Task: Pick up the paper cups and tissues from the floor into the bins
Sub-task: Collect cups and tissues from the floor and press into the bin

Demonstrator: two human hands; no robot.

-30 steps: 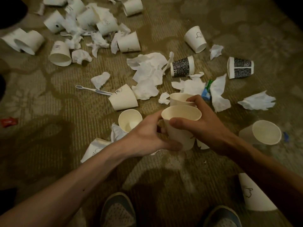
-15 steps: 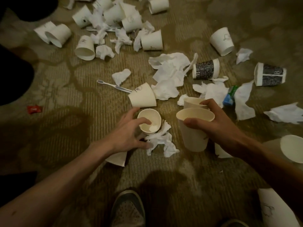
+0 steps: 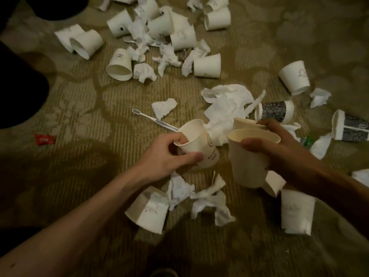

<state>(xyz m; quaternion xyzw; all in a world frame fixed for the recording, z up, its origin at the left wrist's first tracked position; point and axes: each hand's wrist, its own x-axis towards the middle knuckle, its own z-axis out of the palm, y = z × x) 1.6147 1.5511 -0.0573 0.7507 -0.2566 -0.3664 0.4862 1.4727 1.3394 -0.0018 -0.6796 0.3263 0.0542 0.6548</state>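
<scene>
My left hand [image 3: 169,154] grips a white paper cup [image 3: 199,144] by its rim, fingers inside, lifted off the carpet and tilted. My right hand [image 3: 279,150] holds a taller white cup [image 3: 247,162], thumb over its rim, with a second cup [image 3: 245,123] held behind it. Crumpled tissues [image 3: 205,198] lie on the carpet just below both hands. A flattened cup [image 3: 147,210] lies under my left forearm, another cup [image 3: 296,210] under my right forearm. Many more white cups [image 3: 207,65] and tissues [image 3: 225,104] are scattered farther away. No bin is in view.
A toothbrush [image 3: 151,117] lies beyond my left hand. Two dark-patterned cups [image 3: 275,111] [image 3: 351,128] lie at the right. A red wrapper [image 3: 45,139] lies at the left. A dark shape [image 3: 18,86] fills the left edge. A green item [image 3: 307,141] sits behind my right hand.
My left hand let go of the tall cup, reached to the small cup on the carpet and lifted it by the rim. My right hand kept its cups.
</scene>
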